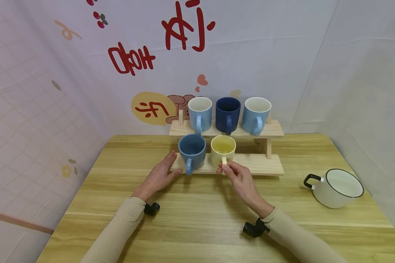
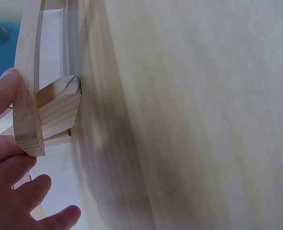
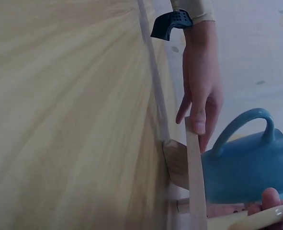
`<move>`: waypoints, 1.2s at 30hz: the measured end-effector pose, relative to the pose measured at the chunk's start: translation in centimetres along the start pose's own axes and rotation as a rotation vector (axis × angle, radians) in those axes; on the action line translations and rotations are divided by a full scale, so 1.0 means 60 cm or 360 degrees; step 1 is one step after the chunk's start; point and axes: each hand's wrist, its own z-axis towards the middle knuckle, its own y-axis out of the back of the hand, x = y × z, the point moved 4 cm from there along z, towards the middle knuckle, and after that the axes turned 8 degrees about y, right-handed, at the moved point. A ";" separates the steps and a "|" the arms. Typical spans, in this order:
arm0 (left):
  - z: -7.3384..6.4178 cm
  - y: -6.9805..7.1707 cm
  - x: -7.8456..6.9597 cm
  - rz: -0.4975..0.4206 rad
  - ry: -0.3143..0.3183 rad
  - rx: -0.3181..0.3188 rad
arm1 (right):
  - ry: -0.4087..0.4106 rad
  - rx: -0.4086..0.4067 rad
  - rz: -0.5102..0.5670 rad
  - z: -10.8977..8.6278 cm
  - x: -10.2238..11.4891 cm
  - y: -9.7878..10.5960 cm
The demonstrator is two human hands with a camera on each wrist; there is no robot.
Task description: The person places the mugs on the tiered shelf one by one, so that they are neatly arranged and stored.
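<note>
A pale yellow mug (image 1: 218,156) stands on the lower shelf of a two-tier wooden rack (image 1: 260,165). My right hand (image 1: 241,179) pinches its handle between thumb and fingers; the handle (image 3: 261,219) also shows at the bottom of the right wrist view. Left of it on the same shelf sits a medium-blue mug (image 1: 195,160), handle toward me. My left hand (image 1: 159,177) grips the left end of the lower board (image 2: 27,110), thumb on one face and a finger behind, the other fingers spread. On the upper shelf are a light blue mug (image 1: 200,118), a navy mug (image 1: 225,118) and another blue mug (image 1: 252,118).
A white enamel pot (image 1: 332,193) with a black rim and black handle stands at the right side of the wooden table (image 1: 197,226). Behind the rack hangs a white printed cloth (image 1: 266,54), with more cloth at both sides.
</note>
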 end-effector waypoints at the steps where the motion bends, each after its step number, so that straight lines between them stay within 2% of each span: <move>1: 0.000 0.000 0.000 0.0001 -0.0006 -0.0002 | -0.0002 0.0008 -0.0021 0.002 0.002 0.001; 6: -0.002 0.002 -0.001 0.0002 -0.0007 0.0001 | -0.0043 0.0045 -0.0170 0.002 0.009 0.011; 11: 0.002 0.000 -0.004 -0.0005 -0.0017 0.0010 | -0.0033 0.0051 -0.0327 -0.018 0.016 0.037; 16: 0.003 -0.001 -0.004 0.0003 -0.0010 0.0006 | 0.0029 0.0033 -0.0330 -0.047 0.029 0.073; 23: -0.001 0.001 -0.002 -0.0016 0.0004 0.0007 | 0.0077 -0.0063 -0.0363 -0.086 0.042 0.133; 28: -0.003 0.001 0.000 -0.0010 -0.0008 0.0005 | 0.0124 -0.0177 -0.0536 -0.110 0.052 0.177; 31: -0.004 0.002 -0.001 -0.0007 -0.0027 -0.0001 | 0.0102 -0.0222 -0.0643 -0.125 0.053 0.202; 36: -0.003 0.001 -0.003 -0.0004 -0.0052 -0.0011 | 0.0020 -0.0255 -0.0701 -0.150 0.049 0.239</move>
